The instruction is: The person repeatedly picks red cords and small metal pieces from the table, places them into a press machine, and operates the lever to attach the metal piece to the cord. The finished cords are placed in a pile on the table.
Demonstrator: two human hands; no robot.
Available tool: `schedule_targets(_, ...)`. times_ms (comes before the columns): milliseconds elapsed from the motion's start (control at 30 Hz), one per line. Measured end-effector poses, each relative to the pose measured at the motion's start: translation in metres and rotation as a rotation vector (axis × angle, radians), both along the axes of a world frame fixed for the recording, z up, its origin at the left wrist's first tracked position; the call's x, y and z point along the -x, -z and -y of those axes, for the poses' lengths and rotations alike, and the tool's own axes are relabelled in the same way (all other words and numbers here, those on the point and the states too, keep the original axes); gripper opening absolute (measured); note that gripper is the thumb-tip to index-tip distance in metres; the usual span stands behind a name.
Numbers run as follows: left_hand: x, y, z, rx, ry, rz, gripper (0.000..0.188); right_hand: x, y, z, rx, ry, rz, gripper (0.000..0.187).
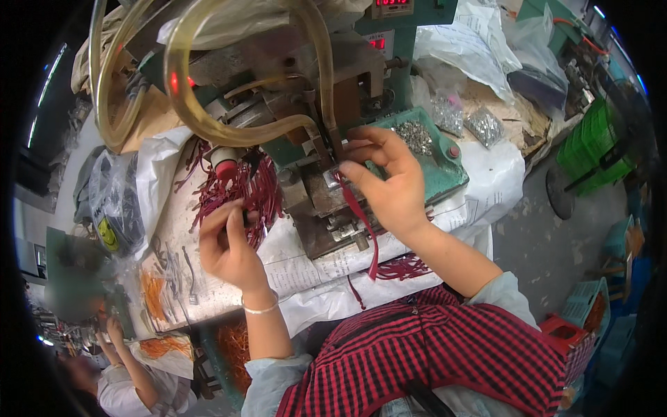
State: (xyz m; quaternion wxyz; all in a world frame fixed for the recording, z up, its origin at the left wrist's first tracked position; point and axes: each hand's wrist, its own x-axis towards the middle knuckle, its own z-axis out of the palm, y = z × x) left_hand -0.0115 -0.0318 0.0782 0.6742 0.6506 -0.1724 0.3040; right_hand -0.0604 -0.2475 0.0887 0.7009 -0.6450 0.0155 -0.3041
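Observation:
My right hand (396, 184) is at the work spot of a metal bench press (306, 208), thumb and forefinger closing at the upper end of a dark red strap (361, 219). That end lies by a small shiny metal piece (333, 178) under the press head. From there the strap hangs over the press's front edge. My left hand (233, 247) is pinched at the near side of a heap of dark red straps (240, 184); what its fingertips hold is hidden. A red push button (226, 167) stands above that heap.
Thick yellowish hoses (182, 83) loop over the press. A green tray (445, 163) of small metal parts adjoins it on the right, with bagged parts (484, 125) beyond. More red straps (399, 267) lie near my apron. At lower left another person (139, 382) works.

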Motion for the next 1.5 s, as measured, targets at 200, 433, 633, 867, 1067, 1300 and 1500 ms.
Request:
schedule_targets(200, 0.036, -0.034, 0.029, -0.607, 0.009, 0.603, 0.023, 0.03, -0.028, -0.014, 0.002, -0.094, 0.012, 0.055)
schedule_targets(433, 0.022, -0.009, 0.073, -0.717, 0.089, 0.821, 0.032, 0.001, 0.017, 0.081, 0.238, 0.145, -0.205, 0.05)
schedule_targets(633, 0.021, -0.004, 0.074, -0.709, 0.104, 0.824, 0.03, 0.029, 0.087, 0.13, 0.565, 0.392, -0.338, 0.029)
schedule_targets(867, 0.033, 0.0, 0.069, -0.689, 0.133, 0.668, 0.034, 0.034, 0.081, 0.104, 1.002, 0.415, -0.44, 0.013)
schedule_targets(1067, 0.087, -0.001, 0.013, -0.773, 0.109, 0.36, 0.027, 0.034, 0.094, 0.104, 0.917, 0.479, -0.417, 0.013)
schedule_targets(1300, 0.025, -0.052, -0.068, -0.713, -0.734, 0.327, 0.018, 0.029, 0.087, 0.101, 1.079, 0.535, -0.21, 0.022)
schedule_targets(1500, -0.089, 0.027, -0.088, -1.327, -0.428, 0.087, 0.011, 0.026, 0.078, 0.091, 1.041, 0.527, -0.209, 0.019)
